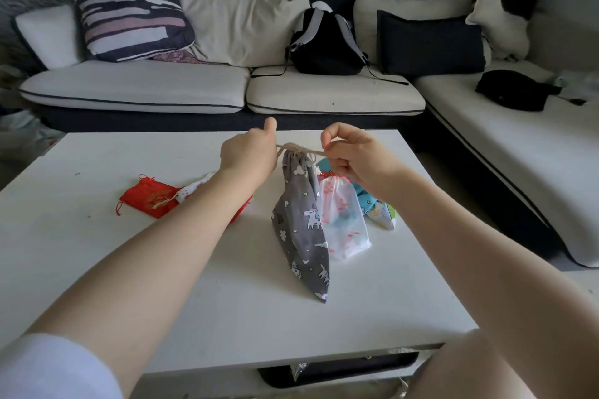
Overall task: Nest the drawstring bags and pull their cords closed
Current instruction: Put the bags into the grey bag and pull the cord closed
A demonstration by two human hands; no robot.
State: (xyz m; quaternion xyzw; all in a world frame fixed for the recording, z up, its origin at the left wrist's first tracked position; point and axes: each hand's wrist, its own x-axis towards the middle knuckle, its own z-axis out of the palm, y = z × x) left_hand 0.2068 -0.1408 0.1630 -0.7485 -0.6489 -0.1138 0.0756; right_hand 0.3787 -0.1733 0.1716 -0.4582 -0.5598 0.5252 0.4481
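1. Where the white table (pixel 97 269) stands before the sofa (pixel 162 87), a grey unicorn bag (pixel 303 230) hangs upright, its bottom corner touching the tabletop.
2. A translucent bag (pixel 345 223) lies just beside it.
3. A red pouch (pixel 147 197) lies farther left.
4. The left hand (pixel 248 154) and right hand (pixel 351 155) each pinch the beige cord (pixel 296 149), fingers clamped, mouth gathered shut.

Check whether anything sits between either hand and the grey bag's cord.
Nothing does. The left hand and right hand each already grip an end of the cord, pulled sideways above the gathered mouth of the grey bag. The see-through bag stands beside it, clear of the cord.
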